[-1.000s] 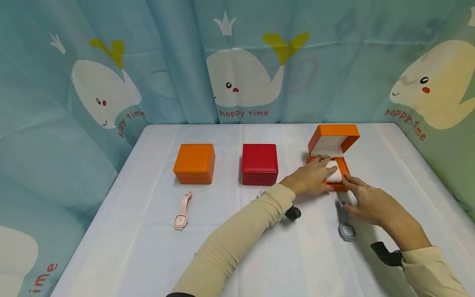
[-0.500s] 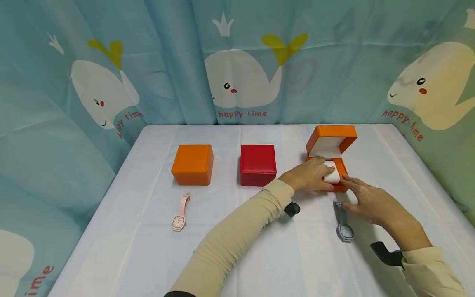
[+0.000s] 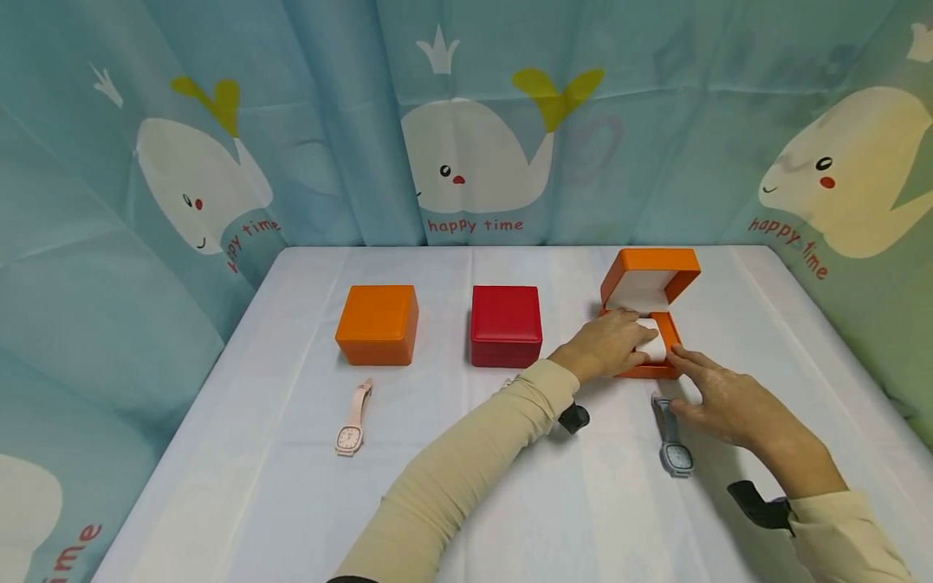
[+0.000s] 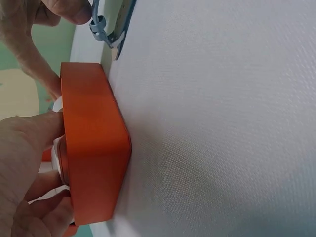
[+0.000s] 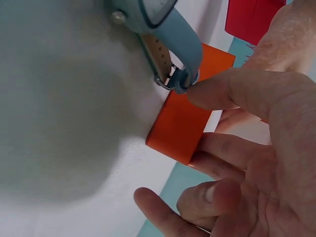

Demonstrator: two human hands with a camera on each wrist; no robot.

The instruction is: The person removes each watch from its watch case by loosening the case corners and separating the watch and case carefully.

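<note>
At the right back stands an orange watch box [image 3: 652, 259] with its lid raised. My left hand [image 3: 603, 346] reaches into it, thumb and fingers around the white cushion [image 3: 656, 346]; the fingertips are partly hidden by the box wall in the left wrist view. My right hand [image 3: 732, 401] touches the box's right side with its fingers extended. Below that hand lies a blue-grey watch [image 3: 676, 458]; in the right wrist view my thumb [image 5: 212, 94] is at the buckle end of its strap [image 5: 185, 44], and whether it touches is unclear.
A closed orange box [image 3: 377, 324] and a closed red box [image 3: 506, 325] stand to the left. A pink watch [image 3: 351, 425] lies before the orange one. Something small and silvery is mostly covered by my left sleeve [image 3: 466, 461]. A whale-print curtain [image 3: 328, 162] hangs behind the table.
The left fingers have shifted slightly on the white cushion. My right hand stays at the box's side. The whole view has drifted a little.
</note>
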